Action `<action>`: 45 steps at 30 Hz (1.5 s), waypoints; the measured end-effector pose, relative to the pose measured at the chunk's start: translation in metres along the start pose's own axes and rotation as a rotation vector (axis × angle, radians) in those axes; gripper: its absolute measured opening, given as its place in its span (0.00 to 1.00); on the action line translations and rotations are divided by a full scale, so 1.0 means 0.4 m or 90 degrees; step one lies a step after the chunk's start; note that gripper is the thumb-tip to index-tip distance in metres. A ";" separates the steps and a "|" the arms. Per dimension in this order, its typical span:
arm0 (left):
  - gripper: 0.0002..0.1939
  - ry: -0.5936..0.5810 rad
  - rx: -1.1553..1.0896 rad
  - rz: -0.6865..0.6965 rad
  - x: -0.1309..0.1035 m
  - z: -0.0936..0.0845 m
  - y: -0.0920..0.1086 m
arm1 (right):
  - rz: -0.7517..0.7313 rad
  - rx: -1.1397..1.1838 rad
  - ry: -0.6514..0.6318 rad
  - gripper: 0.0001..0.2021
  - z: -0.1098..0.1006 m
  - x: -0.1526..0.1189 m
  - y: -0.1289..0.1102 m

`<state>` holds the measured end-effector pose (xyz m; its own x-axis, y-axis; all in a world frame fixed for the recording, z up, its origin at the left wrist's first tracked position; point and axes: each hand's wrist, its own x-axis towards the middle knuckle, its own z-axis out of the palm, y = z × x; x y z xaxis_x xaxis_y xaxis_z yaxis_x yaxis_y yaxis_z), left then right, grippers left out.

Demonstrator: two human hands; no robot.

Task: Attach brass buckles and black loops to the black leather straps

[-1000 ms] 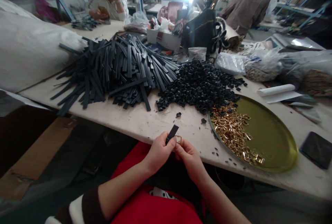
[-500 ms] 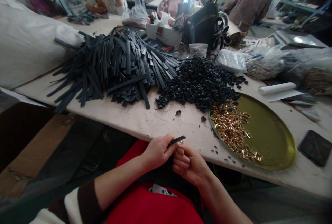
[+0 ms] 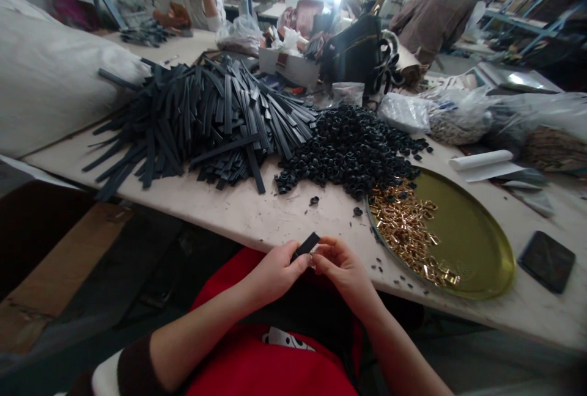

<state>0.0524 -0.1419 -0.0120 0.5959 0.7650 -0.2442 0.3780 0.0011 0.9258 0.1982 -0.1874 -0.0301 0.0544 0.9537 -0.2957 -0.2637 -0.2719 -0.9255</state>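
Note:
A short black strap (image 3: 306, 247) is pinched in my left hand (image 3: 280, 269), its flat end pointing up and to the right. My right hand (image 3: 340, 266) meets it at the front edge of the table, thumb and fingers closed on a small gold buckle (image 3: 312, 255) beside the strap. Fingers hide most of the buckle. Beyond my hands lies a big heap of black straps (image 3: 202, 109), and to its right a pile of small black loops (image 3: 353, 145). Gold buckles (image 3: 401, 219) fill the left side of a round gold-coloured tray (image 3: 477, 231).
A dark phone (image 3: 546, 260) lies right of the tray. Plastic bags (image 3: 458, 118) and a white paper roll (image 3: 481, 159) are at the right. A white box (image 3: 288, 66) and a black bag (image 3: 353, 54) stand behind. Two people (image 3: 192, 2) are farther back.
The strap has turned so its broad face shows. My right hand's curled fingers have lifted and extended around the strap's end. The view has shifted slightly.

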 end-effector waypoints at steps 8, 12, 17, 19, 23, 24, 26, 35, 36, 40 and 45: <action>0.15 0.007 0.084 -0.012 0.004 -0.036 0.002 | 0.089 0.214 0.114 0.13 -0.011 0.033 0.001; 0.13 -0.051 0.154 0.018 0.007 -0.033 0.013 | 0.165 0.301 0.086 0.13 0.001 0.036 0.009; 0.14 -0.028 0.172 0.048 0.017 -0.017 0.012 | 0.057 0.197 0.135 0.11 0.009 0.026 0.014; 0.13 -0.021 0.188 0.066 0.018 -0.017 0.012 | 0.052 0.210 0.134 0.13 0.006 0.026 0.012; 0.13 -0.023 0.177 0.068 0.016 -0.019 0.018 | 0.047 0.157 0.103 0.14 0.006 0.022 0.014; 0.14 -0.023 0.159 0.063 0.016 -0.018 0.020 | 0.044 0.130 0.095 0.13 0.008 0.019 0.016; 0.15 -0.019 0.116 0.046 0.013 -0.014 0.022 | 0.037 0.089 0.092 0.11 0.011 0.015 0.019; 0.13 -0.033 -0.046 -0.040 -0.013 -0.008 0.020 | -0.028 0.065 0.146 0.11 0.021 -0.011 0.005; 0.13 -0.029 -0.074 -0.046 -0.014 -0.007 0.018 | -0.032 0.032 0.145 0.11 0.025 -0.017 0.007; 0.15 -0.043 -0.159 -0.102 -0.011 0.000 0.002 | -0.028 -0.023 0.131 0.12 0.030 -0.029 0.012; 0.13 -0.077 -0.222 -0.140 -0.004 0.003 -0.010 | 0.096 0.186 0.041 0.12 0.020 -0.015 0.017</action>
<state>0.0507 -0.1439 -0.0157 0.6145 0.6414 -0.4593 0.2548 0.3896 0.8850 0.1884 -0.1941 -0.0328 0.0522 0.8930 -0.4471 -0.5374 -0.3522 -0.7662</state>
